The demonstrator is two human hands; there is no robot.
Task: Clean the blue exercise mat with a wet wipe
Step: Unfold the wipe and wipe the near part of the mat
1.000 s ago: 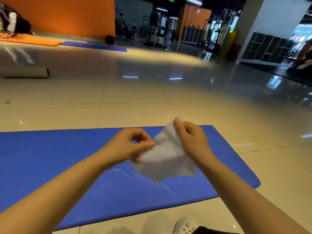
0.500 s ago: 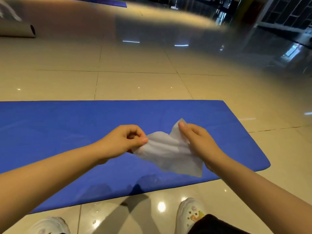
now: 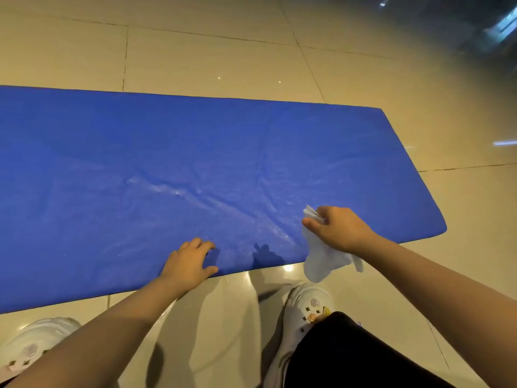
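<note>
Glossy beige floor tiles (image 3: 195,46) fill the top of the frame, and across the middle stretches the blue exercise mat (image 3: 140,152), lying flat with its right end tapering off at centre right. Your left hand (image 3: 190,264) is down on the mat's near edge, low in the middle of the frame, fingers spread and resting on the blue, most likely to pin the mat so it won't slide once the wiping starts. Your right hand (image 3: 338,229) is at the lower right, fingers curled round the wet wipe (image 3: 321,261), which bunches out above the thumb and hangs loose below the wrist (the tail of it dangles over the mat's near edge and the tile). Gathering it like that gives you a firm pad to push with. Whether the wipe is touching the mat, I can't tell. Pale smears show on the mat's middle, a likely target. Your white clogs (image 3: 310,306) stand just short of the near edge, so you're leaning in over it.
</note>
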